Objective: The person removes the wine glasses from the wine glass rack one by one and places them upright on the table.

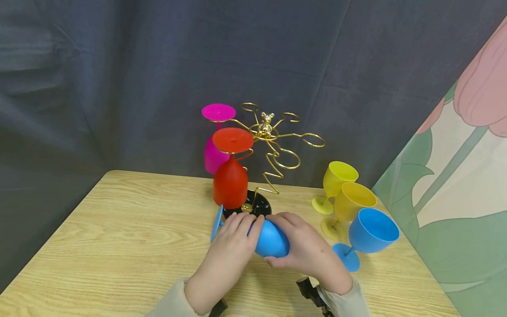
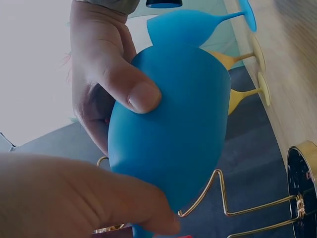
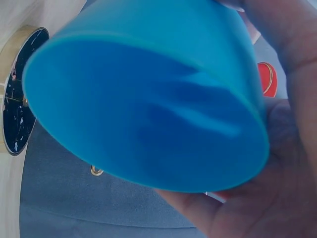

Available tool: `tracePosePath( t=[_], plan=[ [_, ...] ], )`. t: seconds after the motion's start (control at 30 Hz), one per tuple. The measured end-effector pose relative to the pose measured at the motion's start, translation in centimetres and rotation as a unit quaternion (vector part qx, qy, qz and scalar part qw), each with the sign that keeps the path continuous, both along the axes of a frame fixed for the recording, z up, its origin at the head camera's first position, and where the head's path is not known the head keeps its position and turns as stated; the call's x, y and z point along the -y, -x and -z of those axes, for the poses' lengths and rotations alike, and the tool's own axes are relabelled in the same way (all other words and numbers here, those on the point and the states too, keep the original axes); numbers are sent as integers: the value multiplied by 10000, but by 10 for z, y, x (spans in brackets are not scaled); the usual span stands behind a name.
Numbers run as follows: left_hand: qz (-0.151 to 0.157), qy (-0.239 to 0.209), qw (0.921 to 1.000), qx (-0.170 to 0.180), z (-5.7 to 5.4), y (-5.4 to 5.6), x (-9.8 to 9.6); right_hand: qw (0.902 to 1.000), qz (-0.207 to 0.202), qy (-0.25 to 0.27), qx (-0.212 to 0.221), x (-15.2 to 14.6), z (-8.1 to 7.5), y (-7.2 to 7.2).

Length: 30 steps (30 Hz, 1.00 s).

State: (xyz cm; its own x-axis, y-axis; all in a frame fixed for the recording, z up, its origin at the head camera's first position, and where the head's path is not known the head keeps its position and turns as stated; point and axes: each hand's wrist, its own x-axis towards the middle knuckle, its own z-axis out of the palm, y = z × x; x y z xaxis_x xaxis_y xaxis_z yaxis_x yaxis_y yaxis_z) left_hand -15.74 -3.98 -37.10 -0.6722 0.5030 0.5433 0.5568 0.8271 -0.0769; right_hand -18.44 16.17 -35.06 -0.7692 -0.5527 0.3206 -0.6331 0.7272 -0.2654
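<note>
A blue plastic goblet is held on its side in both hands, above the table in front of the rack. Its foot points left and its bowl opens to the right. My left hand grips it around the stem and the bowl's lower end. Around the bowl near the rim curls my right hand, its thumb on the outside in the left wrist view. The right wrist view looks into the hollow bowl. Behind stands a gold wire rack with a bear figure and a round black base.
Upside down on the rack's left side hang a red goblet and a magenta goblet; several other rings hold nothing. Upright at right stand a yellow goblet, a darker yellow goblet and another blue goblet on the wooden table.
</note>
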Motion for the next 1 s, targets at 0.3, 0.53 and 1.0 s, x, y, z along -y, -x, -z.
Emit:
tracePosePath(
  t=[0.3,0.53,1.0],
  plan=[
    [-356,153,9992,-32,4,4,-3,9999,-63,-56,104,3,2,0],
    [-660,130,9977,78,4,6,-3,9997,-38,-31,250,7,4,1],
    [-655,11,9966,507,3,11,4,9989,21,59,468,11,7,1]
  ],
)
